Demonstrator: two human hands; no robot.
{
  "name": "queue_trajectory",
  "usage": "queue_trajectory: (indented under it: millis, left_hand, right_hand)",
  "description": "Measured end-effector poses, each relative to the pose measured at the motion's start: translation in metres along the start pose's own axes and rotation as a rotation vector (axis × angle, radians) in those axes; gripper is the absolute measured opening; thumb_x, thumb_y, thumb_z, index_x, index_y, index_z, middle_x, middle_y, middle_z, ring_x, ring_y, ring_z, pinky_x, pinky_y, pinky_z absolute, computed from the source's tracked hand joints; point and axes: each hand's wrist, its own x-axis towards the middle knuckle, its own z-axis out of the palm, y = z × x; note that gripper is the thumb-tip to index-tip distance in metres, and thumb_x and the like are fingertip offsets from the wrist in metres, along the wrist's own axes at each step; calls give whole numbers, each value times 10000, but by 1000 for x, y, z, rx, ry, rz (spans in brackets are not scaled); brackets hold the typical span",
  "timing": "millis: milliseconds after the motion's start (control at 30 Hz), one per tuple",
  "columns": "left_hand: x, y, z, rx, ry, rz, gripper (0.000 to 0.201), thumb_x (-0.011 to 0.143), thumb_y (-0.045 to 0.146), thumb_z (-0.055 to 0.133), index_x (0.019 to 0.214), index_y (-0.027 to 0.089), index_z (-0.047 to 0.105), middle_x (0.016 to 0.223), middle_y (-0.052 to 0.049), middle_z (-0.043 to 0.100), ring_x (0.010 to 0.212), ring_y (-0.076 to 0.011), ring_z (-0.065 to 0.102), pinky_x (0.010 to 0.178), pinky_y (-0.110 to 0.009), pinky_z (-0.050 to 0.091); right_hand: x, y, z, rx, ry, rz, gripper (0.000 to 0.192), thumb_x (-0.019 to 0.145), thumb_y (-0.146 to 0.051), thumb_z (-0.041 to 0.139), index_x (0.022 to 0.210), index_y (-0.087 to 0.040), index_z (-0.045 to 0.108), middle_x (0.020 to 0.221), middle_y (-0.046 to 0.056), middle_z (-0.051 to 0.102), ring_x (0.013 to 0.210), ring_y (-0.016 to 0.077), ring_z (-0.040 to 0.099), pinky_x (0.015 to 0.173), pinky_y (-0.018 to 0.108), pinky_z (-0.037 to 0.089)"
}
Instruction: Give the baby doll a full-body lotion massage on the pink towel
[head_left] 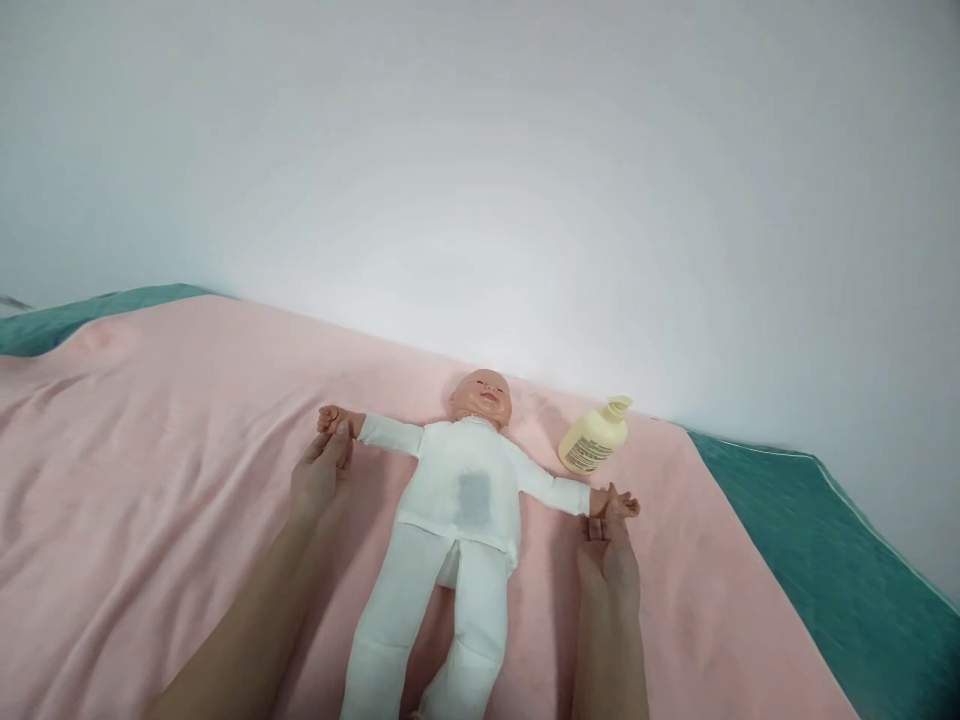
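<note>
A baby doll with a white cloth body lies on its back, arms spread wide and legs toward me. A grey rectangular patch shows on its belly. My left hand is closed around the doll's wrist on the left side, thumb on top. On the other side, my right hand grips the doll's opposite wrist, its thumb across it and fingers beneath. Both doll arms are stretched out straight. The doll's feet are cut off by the bottom edge of the view.
A pale yellow pump bottle stands slightly tilted just beyond the doll's arm on the right. Beneath everything is a wrinkled pink blanket, over a green cover that shows at both sides. A plain white wall rises behind.
</note>
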Motion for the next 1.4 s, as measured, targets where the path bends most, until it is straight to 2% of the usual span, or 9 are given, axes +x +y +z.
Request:
queue_trajectory:
  millis: [200,300,433,533,700,867,967,1200,1400]
  left_hand:
    - [-24,2,20,103,-193,145,274,671,228,799,924,151,726,1067,-75,711,1080,-231,635,1027,-375,460]
    - [-37,-4,23,311,-440,291,269,655,223,811,914,184,750,1043,-71,734,1101,-282,637,1065,-462,426]
    - [-46,-15,23,525,-864,653,177,761,176,728,929,222,754,999,-43,747,1054,-247,669,1104,-472,389]
    - [-47,-20,24,641,-1059,921,194,820,141,662,982,219,734,1045,-48,736,1063,-213,667,1086,-424,419]
    - [-47,-19,24,768,-1118,1129,228,861,101,604,1034,216,697,1073,-39,729,1082,-163,655,1085,-360,416]
    - [-48,-20,24,779,-1128,1137,213,852,99,614,999,220,710,1075,-38,728,1080,-164,656,1074,-352,430]
    - [-51,-17,25,714,-1033,940,186,828,137,642,962,226,735,1036,-40,739,1041,-202,676,1066,-408,439]
    - [-33,5,18,248,-90,287,299,746,305,763,1012,178,713,1059,-64,718,1049,-239,660,961,-365,528]
    - [9,2,1,-167,133,-204,99,920,228,580,862,185,647,820,-25,679,814,-116,683,814,-214,572]
  right_hand:
    - [-33,-6,16,-152,-192,-430,428,757,-437,725,1096,-186,656,1343,83,553,1278,241,490,1084,426,403]
    - [-42,-1,20,-276,-289,-576,380,722,-379,771,1031,-179,673,1149,108,669,1119,272,611,993,495,467]
    - [-53,9,24,-425,-683,-787,308,713,-267,793,1004,-225,701,1001,77,711,977,243,667,889,450,545]
    - [-62,15,29,-559,-897,-910,303,741,-205,775,1032,-253,706,1019,73,707,997,226,658,892,417,555]
    - [-68,18,35,-695,-1022,-1105,288,777,-161,741,1040,-269,696,1017,49,707,961,199,667,991,448,506]
    - [-67,17,35,-735,-1078,-1162,274,791,-150,725,1036,-267,683,1035,34,707,974,183,663,1033,453,474]
    - [-65,15,32,-732,-994,-1108,289,803,-196,719,1079,-272,679,1042,34,709,995,191,658,1040,456,462]
    - [-54,-5,23,-412,-87,-666,453,804,-418,687,1186,-182,627,1255,100,617,1164,255,582,1027,452,462]
    - [-3,0,-1,-80,-30,-207,529,849,-476,564,1298,-198,521,1418,78,487,1303,212,470,1103,415,397]
